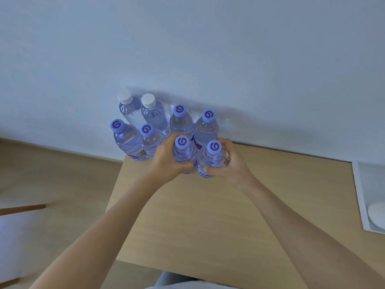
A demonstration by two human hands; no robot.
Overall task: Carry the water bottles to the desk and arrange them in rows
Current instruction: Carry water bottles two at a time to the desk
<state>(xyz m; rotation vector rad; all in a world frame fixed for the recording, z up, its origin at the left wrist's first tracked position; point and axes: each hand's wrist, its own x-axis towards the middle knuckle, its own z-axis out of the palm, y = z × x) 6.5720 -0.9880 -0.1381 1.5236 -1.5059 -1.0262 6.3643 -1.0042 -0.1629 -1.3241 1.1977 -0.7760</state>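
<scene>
Both hands are wrapped round bottles at the near edge of the group: the left hand (pixel 166 161) curls its fingers and thumb about the shoulder of the left front bottle (pixel 184 155), and the right hand (pixel 230 163) grips the right front bottle (pixel 211 161) the same way, thumb across the body. The two stand upright and just beside each other on the wooden desk (pixel 208 215), near its far left corner against the wall (pixel 187 49). Behind them stand six more, packed close: two purple-capped bottles (pixel 192 124) directly behind, two more to the left at the desk's left edge (pixel 133 140), and two white-capped bottles (pixel 143 111) at the far left by the wall.

They look full, so fairly heavy for their size; the thin ribbed plastic should dent under a hard squeeze, and taking them at the shoulder or waist seems the safest hold. Each purple cap carries a swirl mark like a 6 or G. Coloured labels show low on some bottles, but their writing is too small to read
</scene>
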